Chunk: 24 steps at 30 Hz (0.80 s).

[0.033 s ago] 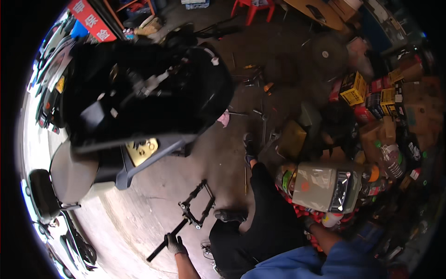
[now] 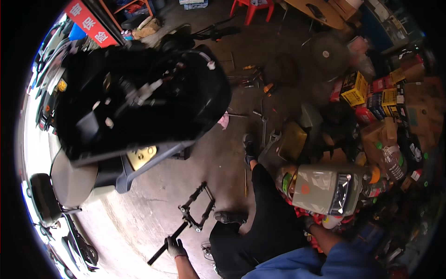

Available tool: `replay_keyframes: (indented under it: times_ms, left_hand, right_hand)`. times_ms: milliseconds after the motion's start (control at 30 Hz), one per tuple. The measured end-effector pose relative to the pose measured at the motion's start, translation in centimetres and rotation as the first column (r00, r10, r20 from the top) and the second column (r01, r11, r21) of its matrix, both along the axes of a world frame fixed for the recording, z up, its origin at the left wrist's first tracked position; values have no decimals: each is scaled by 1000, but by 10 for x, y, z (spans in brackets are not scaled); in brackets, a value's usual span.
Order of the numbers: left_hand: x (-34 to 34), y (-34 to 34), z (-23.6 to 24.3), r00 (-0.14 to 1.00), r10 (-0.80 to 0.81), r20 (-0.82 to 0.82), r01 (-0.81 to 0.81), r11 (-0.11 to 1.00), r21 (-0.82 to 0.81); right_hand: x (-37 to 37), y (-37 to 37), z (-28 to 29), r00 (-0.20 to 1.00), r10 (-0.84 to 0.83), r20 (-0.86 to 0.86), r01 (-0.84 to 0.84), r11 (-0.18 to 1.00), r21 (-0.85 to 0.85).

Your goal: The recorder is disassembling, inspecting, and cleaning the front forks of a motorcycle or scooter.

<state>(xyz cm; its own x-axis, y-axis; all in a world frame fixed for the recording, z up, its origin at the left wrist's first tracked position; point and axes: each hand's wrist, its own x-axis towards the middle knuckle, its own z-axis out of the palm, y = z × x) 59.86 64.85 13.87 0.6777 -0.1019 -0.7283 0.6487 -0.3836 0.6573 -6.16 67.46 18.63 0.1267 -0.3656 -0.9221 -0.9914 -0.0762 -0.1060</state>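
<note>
My left hand (image 2: 176, 247), in a grey work glove, is closed around the long black tube of a scooter front fork (image 2: 191, 220). The fork's squarish, two-legged end points away from me, between the scooter and my shoe. The tube's free end sticks out to the lower left of the hand. My right hand (image 2: 306, 223), in a dark glove, reaches beside a pile of red items (image 2: 317, 216) at the lower edge of a beige plastic box (image 2: 316, 187). Shadow hides its fingers, so their grip does not show.
A scooter's large black body panel (image 2: 153, 100) and round grey seat (image 2: 74, 179) fill the left. Wrenches (image 2: 264, 130) and other tools lie on the floor ahead. Boxes (image 2: 354, 89) and bottles (image 2: 392, 160) crowd the right. A red stool (image 2: 252, 8) stands far off.
The black panel appears slightly farther left and lower in the picture. The tube's free end sits a little lower; my left hand keeps its grip. My right hand stays about where it was.
</note>
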Motion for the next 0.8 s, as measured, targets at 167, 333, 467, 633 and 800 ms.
replay_keyframes:
  times_ms: [167, 333, 467, 633, 800]
  left_hand:
    - [-28, -38, -23, 988, 108, -106, -102, 993, 63]
    - [-25, -24, -2, 938, 345, -18, -337, 925, 179]
    - [-39, -19, 8, 973, 229, 30, -230, 944, 237]
    - [-65, -34, 19, 974, 226, 27, -224, 931, 288]
    - [-80, -48, 37, 952, 303, 41, -304, 919, 251]
  right_hand:
    - [-104, 4, -109, 853, -456, 253, 509, 835, -211]
    - [-64, -131, -62, 933, -331, 144, 346, 934, -91]
    - [-69, -159, -52, 792, -564, 235, 601, 788, -136]
    - [-95, -128, -74, 875, -433, 215, 470, 866, -169]
    - [-88, -121, -80, 806, -571, 153, 591, 788, -173]
